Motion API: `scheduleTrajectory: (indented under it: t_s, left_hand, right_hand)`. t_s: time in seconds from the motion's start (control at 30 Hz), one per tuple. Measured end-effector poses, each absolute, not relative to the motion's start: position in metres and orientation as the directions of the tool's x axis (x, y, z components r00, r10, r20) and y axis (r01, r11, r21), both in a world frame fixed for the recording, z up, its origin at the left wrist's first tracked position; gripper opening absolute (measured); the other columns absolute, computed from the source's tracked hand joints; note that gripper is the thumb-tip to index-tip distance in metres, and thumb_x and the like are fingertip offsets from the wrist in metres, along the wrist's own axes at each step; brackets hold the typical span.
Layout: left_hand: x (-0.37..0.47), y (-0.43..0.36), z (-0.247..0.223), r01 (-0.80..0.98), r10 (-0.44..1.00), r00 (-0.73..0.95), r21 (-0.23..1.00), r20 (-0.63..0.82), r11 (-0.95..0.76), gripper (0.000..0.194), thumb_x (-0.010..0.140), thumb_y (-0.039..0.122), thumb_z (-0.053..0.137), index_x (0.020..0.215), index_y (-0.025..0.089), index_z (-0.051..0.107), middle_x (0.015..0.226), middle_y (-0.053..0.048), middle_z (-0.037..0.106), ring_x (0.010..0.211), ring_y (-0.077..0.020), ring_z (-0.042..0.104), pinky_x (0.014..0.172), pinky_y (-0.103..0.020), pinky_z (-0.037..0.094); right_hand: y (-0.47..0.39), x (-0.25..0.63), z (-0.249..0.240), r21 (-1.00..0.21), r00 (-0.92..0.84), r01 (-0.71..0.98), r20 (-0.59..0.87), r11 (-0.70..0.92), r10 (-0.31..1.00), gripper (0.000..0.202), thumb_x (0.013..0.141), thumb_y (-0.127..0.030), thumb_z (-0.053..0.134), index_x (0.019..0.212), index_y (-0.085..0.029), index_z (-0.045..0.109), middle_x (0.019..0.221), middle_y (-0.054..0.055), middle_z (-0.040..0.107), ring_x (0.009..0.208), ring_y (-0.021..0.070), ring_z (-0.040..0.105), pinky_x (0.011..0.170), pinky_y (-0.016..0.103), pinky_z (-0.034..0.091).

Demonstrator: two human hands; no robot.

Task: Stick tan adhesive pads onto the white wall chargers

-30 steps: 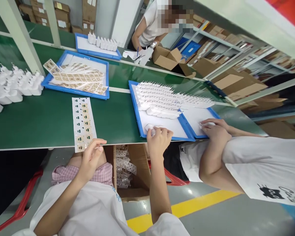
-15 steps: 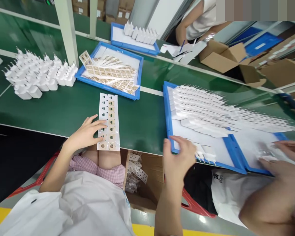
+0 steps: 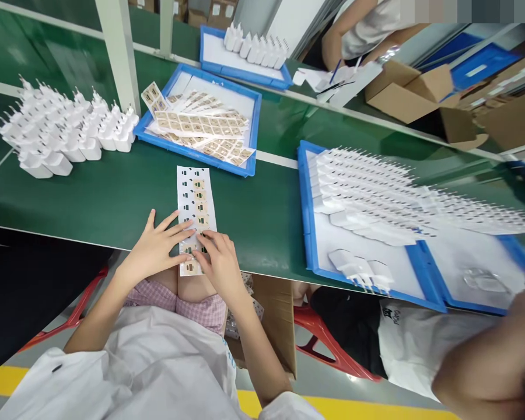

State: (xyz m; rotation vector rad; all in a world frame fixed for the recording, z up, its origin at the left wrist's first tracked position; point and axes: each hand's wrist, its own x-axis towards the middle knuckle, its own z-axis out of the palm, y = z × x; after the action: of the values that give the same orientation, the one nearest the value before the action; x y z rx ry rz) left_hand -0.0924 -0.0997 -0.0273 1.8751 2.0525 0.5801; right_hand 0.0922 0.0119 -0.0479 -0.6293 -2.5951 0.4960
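Observation:
A white sheet of stickers (image 3: 194, 181) with gold-beige labels and dark cut-outs lies on the green table, its near end over the edge. My left hand (image 3: 160, 245) rests on the sheet's left side, open with fingers spread. My right hand (image 3: 222, 262) reaches onto the sheet's lower right part, thumb and forefinger curved over a label but apart. I see nothing held in it. To the right, white plug adapters (image 3: 359, 268) lie loose at the front of a blue tray (image 3: 307, 233), with packed rows of plug adapters (image 3: 354, 186) behind them.
A blue tray (image 3: 251, 140) holds more sticker sheets (image 3: 201, 123). White plug adapters (image 3: 70, 125) crowd the table at left, beside a pale post (image 3: 118, 52). Below the table edge stands a cardboard box (image 3: 277, 315). A co-worker's arm (image 3: 490, 344) is at right.
My right hand has moved left from the blue tray's front corner to the sticker sheet. More loose plug adapters now show there. My left hand stays on the sheet, fingers spread wider.

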Motion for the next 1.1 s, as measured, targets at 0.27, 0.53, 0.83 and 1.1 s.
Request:
scheduleTrajectory:
  t_s: [0.27, 0.53, 0.83, 1.1]
  left_hand:
    - [-0.076, -0.116, -0.040, 0.904, 0.988, -0.079, 0.427, 0.131, 0.015, 0.049, 0.102, 0.039, 0.062, 0.150, 0.035, 0.057, 0.160, -0.007, 0.054, 0.154, -0.0416, 0.044, 0.124, -0.085, 0.001]
    - [-0.070, -0.120, -0.045, 0.931, 0.983, -0.077, 0.364, 0.168, 0.011, 0.045, 0.103, 0.032, 0.060, 0.148, 0.034, 0.060, 0.158, -0.007, 0.056, 0.150, -0.0430, 0.049, 0.123, -0.086, 0.006]
    - [-0.072, -0.121, -0.043, 0.969, 0.978, -0.028, 0.246, 0.205, -0.023, 0.044, 0.106, 0.043, 0.051, 0.147, 0.028, 0.062, 0.157, -0.008, 0.057, 0.149, -0.0421, 0.051, 0.122, -0.087, 0.012]
    - [-0.076, -0.092, -0.021, 0.924, 0.997, -0.076, 0.377, 0.029, 0.059, 0.044, 0.111, 0.030, 0.034, 0.144, 0.026, 0.063, 0.156, -0.007, 0.059, 0.154, -0.0351, 0.046, 0.122, -0.086, 0.011]
  right_hand:
    - [-0.005, 0.108, -0.059, -0.368, -0.798, 0.338, 0.376, 0.867, 0.470, 0.027, 0.103, -0.034, 0.060, 0.124, -0.021, 0.071, 0.121, 0.014, 0.075, 0.103, 0.0272, 0.066, 0.086, 0.043, 0.052]
    - [-0.016, 0.104, -0.050, -0.311, -0.763, 0.370, 0.435, 0.875, 0.477, 0.009, 0.101, -0.026, 0.065, 0.103, -0.022, 0.073, 0.103, 0.007, 0.078, 0.094, 0.0241, 0.063, 0.086, 0.040, 0.046]
    - [-0.014, 0.095, -0.036, -0.212, -0.829, 0.428, 0.296, 0.879, 0.475, 0.018, 0.103, -0.020, 0.058, 0.093, -0.021, 0.073, 0.099, 0.006, 0.076, 0.094, 0.0225, 0.063, 0.098, 0.040, 0.044]
    - [-0.006, 0.102, -0.006, 0.022, -0.897, 0.350, 0.298, 0.936, 0.328, 0.018, 0.097, -0.011, 0.059, 0.084, -0.018, 0.069, 0.084, 0.008, 0.071, 0.082, 0.0245, 0.061, 0.082, 0.037, 0.046]
